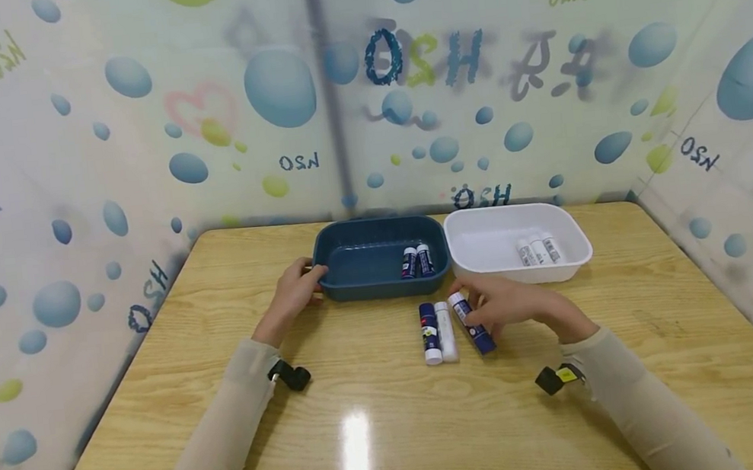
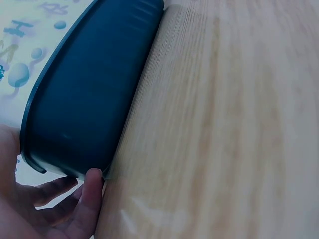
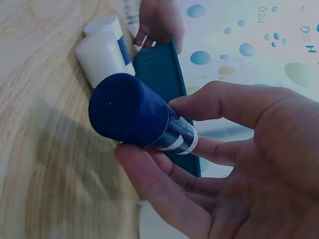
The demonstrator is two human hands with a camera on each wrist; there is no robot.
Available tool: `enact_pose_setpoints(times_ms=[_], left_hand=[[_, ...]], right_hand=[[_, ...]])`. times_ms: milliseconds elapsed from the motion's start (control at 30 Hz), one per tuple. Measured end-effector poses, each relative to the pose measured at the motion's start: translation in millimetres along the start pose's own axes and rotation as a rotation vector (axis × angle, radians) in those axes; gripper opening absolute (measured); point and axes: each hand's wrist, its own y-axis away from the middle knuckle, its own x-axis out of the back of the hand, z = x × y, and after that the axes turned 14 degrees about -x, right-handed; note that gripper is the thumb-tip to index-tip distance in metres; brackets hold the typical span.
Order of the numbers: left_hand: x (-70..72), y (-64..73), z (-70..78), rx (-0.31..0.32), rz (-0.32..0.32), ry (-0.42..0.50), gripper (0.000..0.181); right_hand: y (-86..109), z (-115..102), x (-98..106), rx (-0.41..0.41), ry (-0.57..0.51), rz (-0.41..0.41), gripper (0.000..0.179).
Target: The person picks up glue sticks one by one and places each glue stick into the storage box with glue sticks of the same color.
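Note:
In the head view my left hand (image 1: 294, 289) holds the left end of a dark blue plastic bin (image 1: 382, 289), one digit over its rim. The left wrist view shows fingertips against the bin's (image 2: 89, 99) outer end wall. My right hand (image 1: 511, 303) grips a blue glue stick (image 1: 474, 328) with a white end, tilted near the table just in front of the bins. In the right wrist view, thumb and fingers pinch the glue stick (image 3: 134, 112) around its sides. Left of it lie another blue glue stick (image 1: 430, 329) and a white glue stick (image 1: 447, 335), side by side.
Two blue glue sticks (image 1: 417, 263) lean inside the dark bin's right end. A white plastic bin (image 1: 484, 279) stands right beside it, with several white sticks (image 1: 538, 251) inside. Behind the wooden table (image 1: 399, 447) hangs a patterned curtain (image 1: 373, 136).

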Motion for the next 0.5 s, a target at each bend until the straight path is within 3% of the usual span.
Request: enact_pose_setpoints(times_ms=[500], left_hand=[[-1.0, -1.6, -2.5, -0.01, -0.001, 0.0, 0.06]], right_hand=[[10.4, -12.7, 10.1, 0.05, -0.036, 0.015, 0.052]])
